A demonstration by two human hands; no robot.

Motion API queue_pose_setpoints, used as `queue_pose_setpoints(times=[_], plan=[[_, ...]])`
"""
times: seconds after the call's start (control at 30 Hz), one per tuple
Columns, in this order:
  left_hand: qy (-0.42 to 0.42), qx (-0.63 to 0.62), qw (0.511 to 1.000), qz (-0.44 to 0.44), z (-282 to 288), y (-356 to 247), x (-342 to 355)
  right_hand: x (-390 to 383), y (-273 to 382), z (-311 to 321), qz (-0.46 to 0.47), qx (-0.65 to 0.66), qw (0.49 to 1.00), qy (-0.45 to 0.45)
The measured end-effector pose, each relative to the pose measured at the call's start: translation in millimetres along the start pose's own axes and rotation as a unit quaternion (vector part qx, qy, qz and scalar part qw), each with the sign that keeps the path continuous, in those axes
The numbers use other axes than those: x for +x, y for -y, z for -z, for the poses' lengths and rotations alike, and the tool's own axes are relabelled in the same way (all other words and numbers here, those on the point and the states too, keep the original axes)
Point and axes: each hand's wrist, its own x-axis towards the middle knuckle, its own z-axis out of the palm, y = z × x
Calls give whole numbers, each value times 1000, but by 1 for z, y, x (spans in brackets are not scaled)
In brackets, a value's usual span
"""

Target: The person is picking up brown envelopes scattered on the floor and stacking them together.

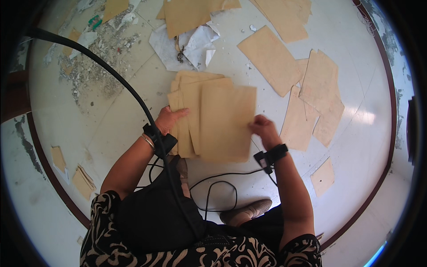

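My left hand [171, 119] grips the left side of a fanned stack of tan paper pieces [187, 84], thumb on top. At the right edge of a larger tan sheet [224, 122] on that stack, my right hand [263, 129] is closed, pinching it; the sheet is slightly blurred. Both wrists wear black strapped devices, and a thick black cable crosses in front of my left forearm.
More tan sheets lie at upper right [275, 62] and top [187, 13]. Crumpled white paper [200, 46] sits above the stack, scattered debris [111, 53] at upper left. Small tan bundles [82, 182] lie at lower left. Looped cords [222, 187] rest by my feet.
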Motion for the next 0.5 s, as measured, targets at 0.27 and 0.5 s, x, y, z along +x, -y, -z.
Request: queue_pose_setpoints(times=[0.27,0.5], plan=[[-20,-6,1000,-11,13,-1,-7,-4,65,91,67,207,952,-214],[-15,-11,1000,10,8,-9,-8,9,27,31,14,169,980,-102]])
